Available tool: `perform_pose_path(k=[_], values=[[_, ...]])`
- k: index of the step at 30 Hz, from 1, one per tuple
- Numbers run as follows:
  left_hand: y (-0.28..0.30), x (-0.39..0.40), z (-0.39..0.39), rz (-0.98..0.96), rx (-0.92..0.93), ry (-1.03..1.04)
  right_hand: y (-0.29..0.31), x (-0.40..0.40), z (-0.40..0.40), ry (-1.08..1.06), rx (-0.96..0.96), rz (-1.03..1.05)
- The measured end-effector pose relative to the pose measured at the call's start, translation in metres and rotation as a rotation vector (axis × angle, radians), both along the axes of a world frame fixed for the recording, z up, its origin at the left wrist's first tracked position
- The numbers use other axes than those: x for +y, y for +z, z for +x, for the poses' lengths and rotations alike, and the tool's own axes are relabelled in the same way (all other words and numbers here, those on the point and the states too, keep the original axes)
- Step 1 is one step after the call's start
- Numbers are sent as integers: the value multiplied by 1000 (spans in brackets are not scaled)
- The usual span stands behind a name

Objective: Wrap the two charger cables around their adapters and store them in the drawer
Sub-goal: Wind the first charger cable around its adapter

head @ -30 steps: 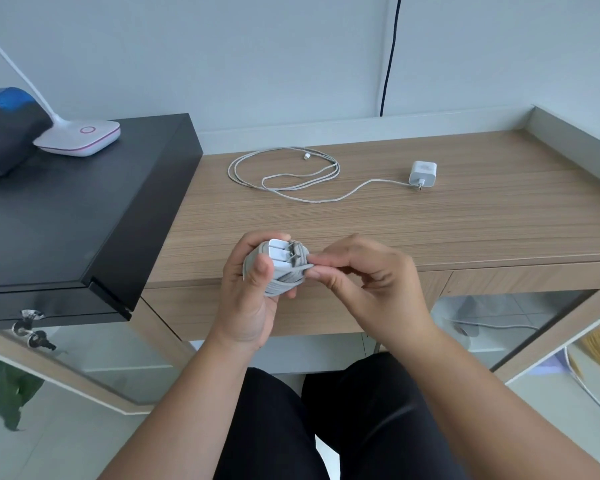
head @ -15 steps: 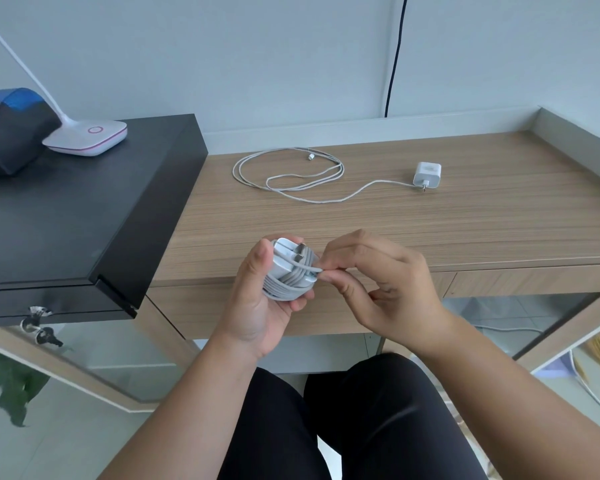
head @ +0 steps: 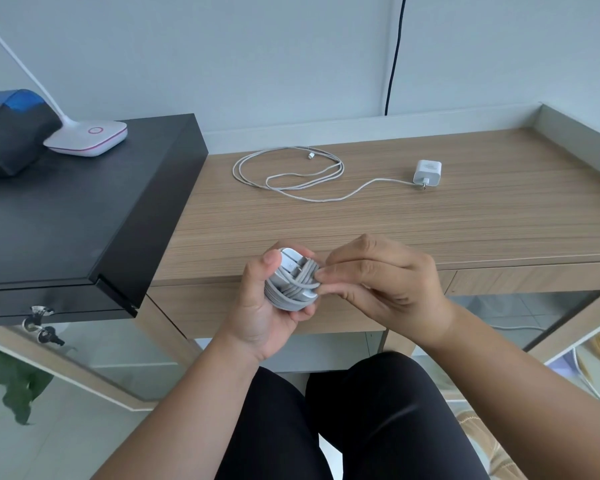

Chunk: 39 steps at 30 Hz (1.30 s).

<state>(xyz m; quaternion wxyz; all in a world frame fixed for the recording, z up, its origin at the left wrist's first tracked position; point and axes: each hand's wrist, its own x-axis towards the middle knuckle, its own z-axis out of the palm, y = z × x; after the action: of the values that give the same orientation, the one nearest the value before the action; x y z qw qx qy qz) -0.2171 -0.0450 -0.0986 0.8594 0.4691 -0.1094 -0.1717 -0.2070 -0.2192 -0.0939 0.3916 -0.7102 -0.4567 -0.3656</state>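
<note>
A long wooden desk [head: 430,220] fills the middle of the head view, with a raised grey lip along its back and right edges. Its front edge carries a shut drawer front [head: 527,280] on the right. To the left stands a black cabinet [head: 84,216], its top higher than the desk, with a bunch of keys [head: 40,325] hanging from the lock in its front. On that cabinet sit a dark blue and black object [head: 11,133] at the far left and, touching it, the white base of a lamp [head: 87,138] with a pink ring on top. A black cord [head: 394,53] runs down the wall behind the desk.

At the bottom, the person's legs in black trousers [head: 343,427] are in view.

The left hand [head: 260,306] is curled around 1 white adapter [head: 290,266], thumb up along its left side, holding it in front of the desk's edge. A grey cable [head: 291,289] is wound in many turns around this adapter. The right hand [head: 388,282] pinches the free end of that cable between thumb and forefinger, right against the bundle.

At the back of the desk lies the 2nd adapter [head: 427,171], white, resting flat, with its loose cable [head: 291,171] trailing left into open loops. It lies well apart from both hands.
</note>
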Motion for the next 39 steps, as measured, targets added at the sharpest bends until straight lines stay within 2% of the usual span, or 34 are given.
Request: perform_pose_path(k=[6,11,17,20,24,30,33,35,39], values=[[-2,-5,-3,74,0,-23,4,-3,-1,21,75,-41],[-6,-9,-4,2,17,69,6,1,-8,10,203,14],[-7,-13,-3,-73,7,152,2,0,-15,118,532,191],[-7,-14,-3,-19,-28,191,2,0,-18,113,622,174],[-6,-16,-2,49,-139,266,0,3,-23,114,702,249],[-6,-16,-3,92,-200,299,-5,14,-30,174,874,484],[-10,-17,-3,118,-197,327,-16,20,-39,97,945,604],[-12,-17,-4,132,-194,352,-22,22,-48,7,932,583],[-16,-16,-4,182,-208,375,-21,26,-62,48,1015,589]])
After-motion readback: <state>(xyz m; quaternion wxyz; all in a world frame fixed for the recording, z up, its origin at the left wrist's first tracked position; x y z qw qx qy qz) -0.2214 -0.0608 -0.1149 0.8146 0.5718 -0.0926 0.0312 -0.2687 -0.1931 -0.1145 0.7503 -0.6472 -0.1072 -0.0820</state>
